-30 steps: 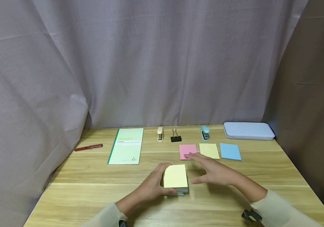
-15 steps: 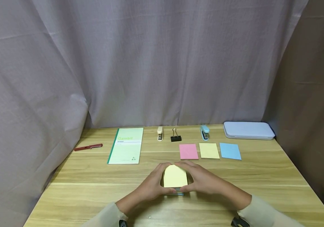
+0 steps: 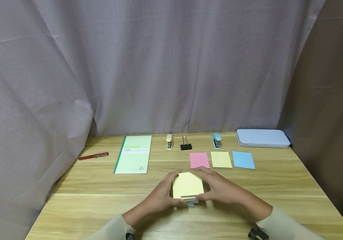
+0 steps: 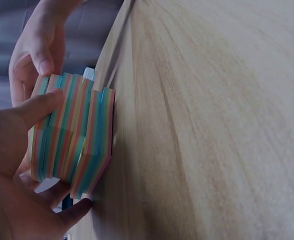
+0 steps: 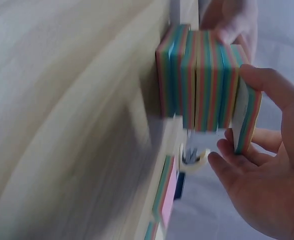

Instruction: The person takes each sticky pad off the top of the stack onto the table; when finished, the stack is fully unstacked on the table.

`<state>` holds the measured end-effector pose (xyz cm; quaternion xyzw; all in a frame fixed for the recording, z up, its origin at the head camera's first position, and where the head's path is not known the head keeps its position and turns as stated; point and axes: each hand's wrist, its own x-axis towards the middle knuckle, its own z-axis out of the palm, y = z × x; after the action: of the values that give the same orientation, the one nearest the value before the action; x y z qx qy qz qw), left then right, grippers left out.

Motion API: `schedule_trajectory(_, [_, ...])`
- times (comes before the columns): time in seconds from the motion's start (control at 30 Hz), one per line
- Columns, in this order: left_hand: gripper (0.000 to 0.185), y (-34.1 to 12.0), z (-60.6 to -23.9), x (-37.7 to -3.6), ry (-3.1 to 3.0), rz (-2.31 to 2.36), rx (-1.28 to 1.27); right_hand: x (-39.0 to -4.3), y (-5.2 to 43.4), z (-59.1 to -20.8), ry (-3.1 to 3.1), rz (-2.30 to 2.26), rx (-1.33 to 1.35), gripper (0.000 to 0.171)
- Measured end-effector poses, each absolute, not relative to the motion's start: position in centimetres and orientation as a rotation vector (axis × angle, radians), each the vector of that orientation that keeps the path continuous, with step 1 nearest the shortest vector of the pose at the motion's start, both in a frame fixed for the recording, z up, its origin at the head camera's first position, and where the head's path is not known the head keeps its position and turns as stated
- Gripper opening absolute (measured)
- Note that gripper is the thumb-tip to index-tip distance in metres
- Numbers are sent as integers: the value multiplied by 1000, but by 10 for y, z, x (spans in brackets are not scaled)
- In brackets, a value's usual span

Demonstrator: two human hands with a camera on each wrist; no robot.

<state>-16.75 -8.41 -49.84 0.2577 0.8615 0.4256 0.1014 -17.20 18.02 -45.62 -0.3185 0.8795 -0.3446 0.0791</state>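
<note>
A stack of sticky note pads [image 4: 74, 125] with striped, multicoloured edges stands on the wooden table in front of me, its layers slightly out of line. My left hand [image 3: 160, 197] grips the stack's left side, thumb on the near edge and fingers round the far one. The topmost pad [image 5: 248, 117], yellow on top, is pinched by my right hand [image 3: 220, 189] between thumb and fingers. In the right wrist view that pad tilts away from the stack, with a gap opening on the right-hand side. From the head view it overhangs the stack to the right.
Pink [image 3: 199, 160], yellow [image 3: 221, 159] and blue [image 3: 243, 160] pads lie in a row beyond my right hand. Behind them are a cream stapler [image 3: 169, 141], black binder clip [image 3: 186, 146], blue stapler [image 3: 216, 140] and pale case [image 3: 262, 138]. Left: notebook [image 3: 133, 155], red pen-like item [image 3: 93, 156].
My right hand came in from the right to the stack, took hold of the top pad, and has shifted it slightly up and right. The left hand has stayed in place.
</note>
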Motion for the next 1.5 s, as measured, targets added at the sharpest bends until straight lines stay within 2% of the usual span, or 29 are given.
schedule_trajectory(0.1, [103, -84, -498, -167, 2556, 1250, 749, -173, 194, -455, 2640, -1057, -897, 84])
schedule_trajectory(0.33, [93, -84, -499, -166, 2579, 1233, 780, -182, 228, -468, 2686, -1059, -763, 87])
schedule_trajectory(0.77, [92, -84, -500, -166, 2571, 1236, 794, -189, 238, -501, 2704, -923, -820, 89])
schedule_trajectory(1.17, [93, -84, -498, -166, 2578, 1233, 788, -186, 237, -499, 2721, -878, -854, 91])
schedule_trajectory(1.5, [93, -85, -501, -167, 2568, 1241, 782, -183, 224, -465, 2694, -936, -833, 85])
